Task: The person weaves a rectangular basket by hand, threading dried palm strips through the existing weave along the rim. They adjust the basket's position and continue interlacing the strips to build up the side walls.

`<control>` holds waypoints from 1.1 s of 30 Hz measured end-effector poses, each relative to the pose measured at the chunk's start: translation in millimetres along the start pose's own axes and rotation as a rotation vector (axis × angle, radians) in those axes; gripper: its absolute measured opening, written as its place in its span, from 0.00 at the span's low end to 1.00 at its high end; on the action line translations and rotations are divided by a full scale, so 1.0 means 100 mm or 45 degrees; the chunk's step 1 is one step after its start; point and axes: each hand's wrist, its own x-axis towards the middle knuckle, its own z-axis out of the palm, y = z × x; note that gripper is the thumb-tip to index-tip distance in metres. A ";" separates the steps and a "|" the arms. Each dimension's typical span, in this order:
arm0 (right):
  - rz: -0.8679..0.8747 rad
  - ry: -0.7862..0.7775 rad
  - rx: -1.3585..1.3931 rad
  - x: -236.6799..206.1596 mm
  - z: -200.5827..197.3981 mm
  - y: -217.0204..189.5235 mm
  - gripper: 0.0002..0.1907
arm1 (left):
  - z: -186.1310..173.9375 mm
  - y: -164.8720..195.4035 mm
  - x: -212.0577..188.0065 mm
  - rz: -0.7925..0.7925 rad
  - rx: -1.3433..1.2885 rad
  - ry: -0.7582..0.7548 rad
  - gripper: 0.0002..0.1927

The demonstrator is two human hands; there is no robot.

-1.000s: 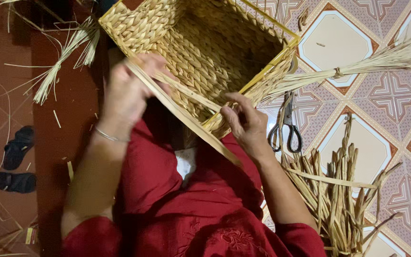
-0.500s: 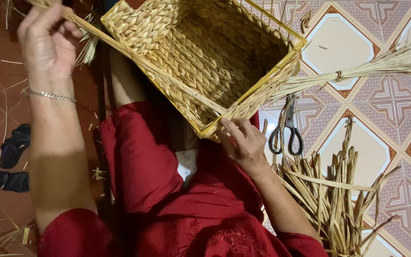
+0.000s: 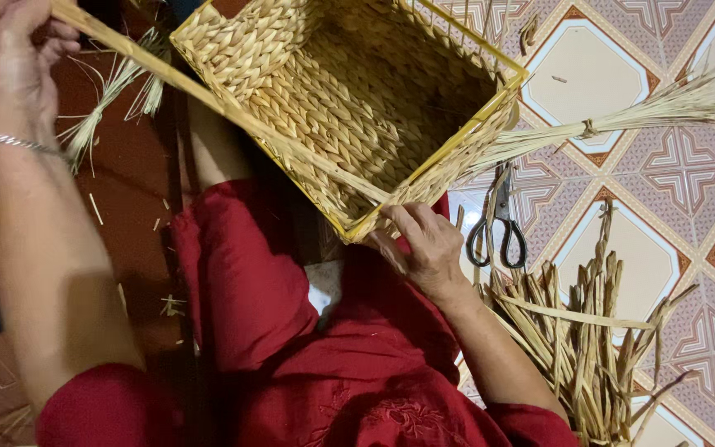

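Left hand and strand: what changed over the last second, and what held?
The left hand rose from the basket rim up and out to the left, drawing the strand taut in its grip. The right hand stayed at the near corner; scissors and reed pile lay unmoved.

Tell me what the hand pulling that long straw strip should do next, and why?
Probably keep drawing the strip until it lies snug. The left hand grips its far end, raised away from the woven basket, and the strip runs in a taut line to the basket's near corner, where the right hand presses against the rim. That pinned corner suggests a stitch being tightened.
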 end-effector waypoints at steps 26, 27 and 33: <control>-0.081 0.003 -0.040 -0.05 0.01 -0.12 0.33 | 1.44 0.58 -1.43 -0.374 -0.732 -1.060 0.34; -0.073 -0.007 -0.050 -0.05 0.00 -0.12 0.32 | 1.58 0.60 -1.50 -0.416 -0.505 -1.057 0.28; -0.058 -0.040 -0.114 -0.05 -0.07 -0.13 0.29 | 1.88 0.62 -1.80 -0.002 0.186 -1.237 0.11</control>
